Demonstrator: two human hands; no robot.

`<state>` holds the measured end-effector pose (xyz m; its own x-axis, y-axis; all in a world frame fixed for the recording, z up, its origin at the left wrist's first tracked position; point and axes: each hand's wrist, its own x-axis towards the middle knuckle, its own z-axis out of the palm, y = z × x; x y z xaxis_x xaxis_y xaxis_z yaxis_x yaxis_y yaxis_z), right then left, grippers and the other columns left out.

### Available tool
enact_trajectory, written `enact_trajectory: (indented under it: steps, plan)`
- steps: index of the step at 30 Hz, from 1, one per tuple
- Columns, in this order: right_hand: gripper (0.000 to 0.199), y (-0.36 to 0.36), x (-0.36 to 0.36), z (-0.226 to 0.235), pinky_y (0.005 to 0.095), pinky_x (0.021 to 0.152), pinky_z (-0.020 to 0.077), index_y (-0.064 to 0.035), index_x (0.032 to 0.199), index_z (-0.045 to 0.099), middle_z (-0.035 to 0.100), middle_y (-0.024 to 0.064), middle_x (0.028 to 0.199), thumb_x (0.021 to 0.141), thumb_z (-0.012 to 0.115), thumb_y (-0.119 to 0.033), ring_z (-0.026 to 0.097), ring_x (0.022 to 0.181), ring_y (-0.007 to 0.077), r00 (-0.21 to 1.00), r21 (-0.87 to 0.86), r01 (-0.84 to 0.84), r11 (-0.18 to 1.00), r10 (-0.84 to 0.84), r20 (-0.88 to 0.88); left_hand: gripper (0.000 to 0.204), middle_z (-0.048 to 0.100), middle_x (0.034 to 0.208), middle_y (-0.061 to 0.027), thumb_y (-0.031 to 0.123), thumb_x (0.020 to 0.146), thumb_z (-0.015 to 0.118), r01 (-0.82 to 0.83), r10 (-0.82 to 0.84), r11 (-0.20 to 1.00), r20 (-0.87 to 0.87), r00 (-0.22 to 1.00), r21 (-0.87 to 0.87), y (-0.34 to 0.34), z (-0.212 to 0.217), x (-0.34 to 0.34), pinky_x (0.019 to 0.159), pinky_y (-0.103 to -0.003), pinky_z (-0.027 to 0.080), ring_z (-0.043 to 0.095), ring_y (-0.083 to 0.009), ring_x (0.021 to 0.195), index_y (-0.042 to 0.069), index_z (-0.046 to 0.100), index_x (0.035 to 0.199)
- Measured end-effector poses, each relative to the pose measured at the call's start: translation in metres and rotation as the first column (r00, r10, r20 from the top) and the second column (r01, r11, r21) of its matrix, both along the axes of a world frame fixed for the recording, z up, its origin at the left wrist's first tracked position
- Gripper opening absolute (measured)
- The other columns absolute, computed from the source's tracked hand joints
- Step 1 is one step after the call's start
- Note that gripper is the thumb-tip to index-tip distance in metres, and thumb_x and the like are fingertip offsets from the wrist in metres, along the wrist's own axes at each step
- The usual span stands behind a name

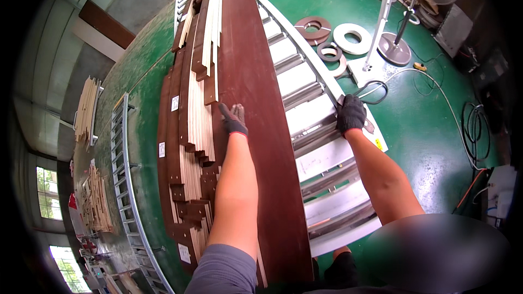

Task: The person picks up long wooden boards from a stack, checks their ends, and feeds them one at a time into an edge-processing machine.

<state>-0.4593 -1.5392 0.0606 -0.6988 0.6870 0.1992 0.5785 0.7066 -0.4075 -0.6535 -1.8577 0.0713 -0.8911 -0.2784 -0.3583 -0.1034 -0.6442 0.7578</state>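
My left hand [234, 120], in a black glove with pale fingertips, lies with its fingers stretched out. It rests at the edge of a long dark brown panel [256, 130], beside the stacked boards [197, 114]. Those boards show pale layered edges and brown faces, and they lie in uneven lengths to the left of the panel. My right hand [351, 114], in a dark glove with a red cuff, is closed round the side rail [305, 44] of a metal roller conveyor [297, 72]. The panel and boards lie along this conveyor.
Rolls of edge banding [352, 39] lie on the green floor to the right. Near them stand a round-based stand [394, 49] and a coiled black cable [475, 130]. Another roller conveyor [122, 179] runs along the left, with stacked wood strips [95, 198] beyond it.
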Motion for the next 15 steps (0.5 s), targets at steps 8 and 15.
enact_trajectory:
  steps: [8,15]
  plan:
    - [0.042,0.007,-0.032,0.019,0.0496,0.089,0.0464,-0.0038,0.107,0.055,0.061,0.0244,0.11,0.094,0.049,-0.043,0.059,0.105,0.0421,0.99,-0.371,-0.027,0.928,0.076,0.119,0.087,0.049,0.128,-0.0309,0.045,0.083,0.075,-0.095,0.125,0.954,-0.089,0.988,0.285,-0.086,-0.024,-0.093,0.1,-0.039,0.052,0.058,-0.0374,0.115,-0.007,0.034,0.139]
    - [0.042,0.021,-0.03,0.015,0.0503,0.088,0.0471,-0.0049,0.106,0.057,0.062,0.0229,0.109,0.096,0.045,-0.044,0.061,0.102,0.0411,0.971,-0.343,0.074,0.937,0.01,0.238,0.046,0.059,0.107,-0.0164,0.011,0.081,0.077,-0.225,0.235,0.932,-0.003,0.972,0.284,-0.031,-0.02,-0.108,0.072,-0.031,0.06,0.063,-0.0299,0.086,-0.008,0.054,0.116]
